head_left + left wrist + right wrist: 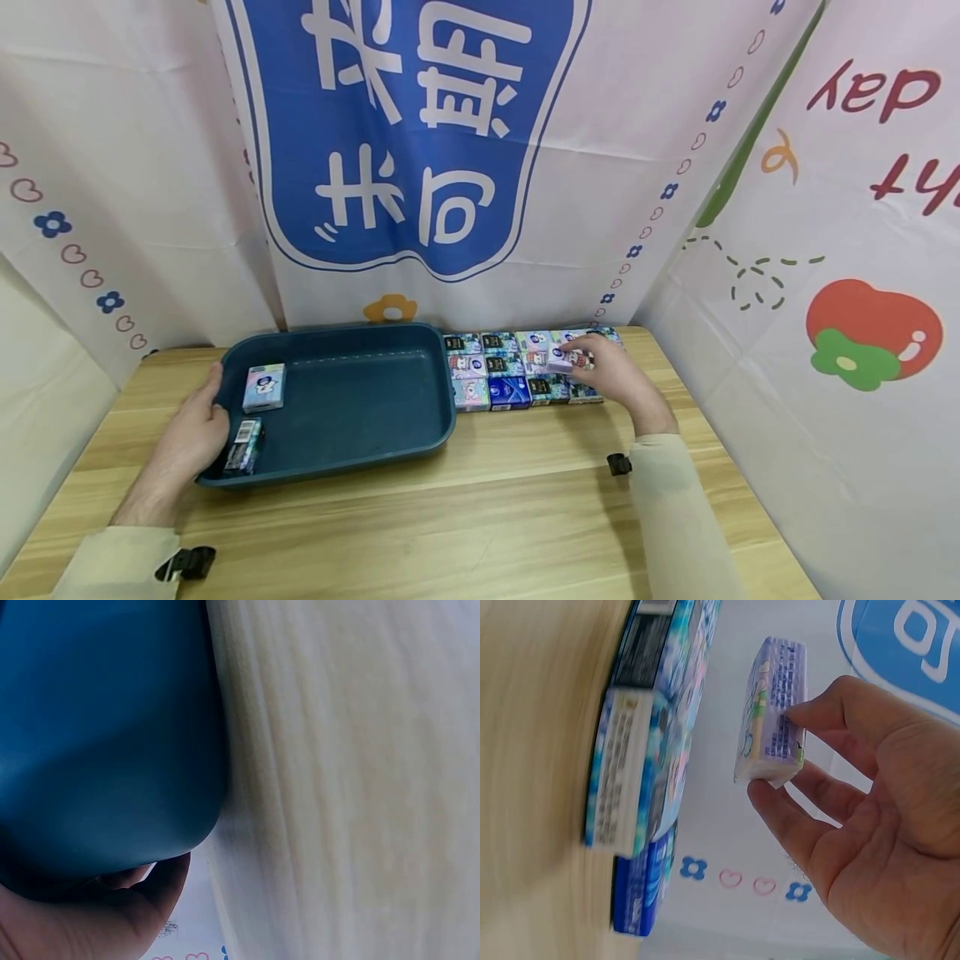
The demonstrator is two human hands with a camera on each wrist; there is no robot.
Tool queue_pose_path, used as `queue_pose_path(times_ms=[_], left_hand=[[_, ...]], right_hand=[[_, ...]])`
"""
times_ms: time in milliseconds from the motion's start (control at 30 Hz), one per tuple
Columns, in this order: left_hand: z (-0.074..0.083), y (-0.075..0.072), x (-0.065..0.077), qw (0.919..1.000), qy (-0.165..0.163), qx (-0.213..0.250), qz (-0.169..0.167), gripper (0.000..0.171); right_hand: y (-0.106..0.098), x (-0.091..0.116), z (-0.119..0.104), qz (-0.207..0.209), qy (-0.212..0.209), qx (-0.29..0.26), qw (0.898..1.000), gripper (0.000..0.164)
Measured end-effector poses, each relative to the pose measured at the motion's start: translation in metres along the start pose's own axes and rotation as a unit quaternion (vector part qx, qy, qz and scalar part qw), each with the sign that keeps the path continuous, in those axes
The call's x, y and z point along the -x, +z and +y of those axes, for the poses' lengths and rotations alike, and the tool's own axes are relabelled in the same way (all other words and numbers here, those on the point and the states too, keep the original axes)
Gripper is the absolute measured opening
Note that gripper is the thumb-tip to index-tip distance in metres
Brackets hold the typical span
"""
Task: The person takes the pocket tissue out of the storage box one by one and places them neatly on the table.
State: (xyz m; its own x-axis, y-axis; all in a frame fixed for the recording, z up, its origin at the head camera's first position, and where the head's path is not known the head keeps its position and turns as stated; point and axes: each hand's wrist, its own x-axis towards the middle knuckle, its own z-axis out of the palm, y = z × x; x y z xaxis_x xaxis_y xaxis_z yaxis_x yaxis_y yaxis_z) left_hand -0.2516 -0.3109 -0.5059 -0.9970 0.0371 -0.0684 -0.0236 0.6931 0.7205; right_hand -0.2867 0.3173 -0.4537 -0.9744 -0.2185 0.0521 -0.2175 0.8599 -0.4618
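My left hand (191, 433) grips the left rim of a dark teal tray (360, 408), its thumb over the edge; the left wrist view shows the fingers at the tray's outer wall. Inside the tray lie a light blue tissue pack (264, 388) and a dark, colourful tissue pack (244, 446), both near the left end. My right hand (611, 371) pinches a small lilac tissue pack (776, 712) between thumb and fingers. It is held above rows of tissue packs (506, 364) laid side by side, right of the tray.
All stands on a wood-grain table (450, 508). A printed white cloth (600, 125) hangs behind the tray and packs, and more cloth (840, 250) closes the right side. In the right wrist view, a blue pack (641, 892) shows at the row's end.
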Motion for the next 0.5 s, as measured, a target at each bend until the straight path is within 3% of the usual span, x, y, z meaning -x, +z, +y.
queue_pose_path(times_ms=[500], left_hand=[[0.000,0.000,0.000,1.0000,0.003,0.001,0.001,0.065]], right_hand=[[-0.015,0.009,0.046,0.005,0.002,-0.003,1.000,0.045]])
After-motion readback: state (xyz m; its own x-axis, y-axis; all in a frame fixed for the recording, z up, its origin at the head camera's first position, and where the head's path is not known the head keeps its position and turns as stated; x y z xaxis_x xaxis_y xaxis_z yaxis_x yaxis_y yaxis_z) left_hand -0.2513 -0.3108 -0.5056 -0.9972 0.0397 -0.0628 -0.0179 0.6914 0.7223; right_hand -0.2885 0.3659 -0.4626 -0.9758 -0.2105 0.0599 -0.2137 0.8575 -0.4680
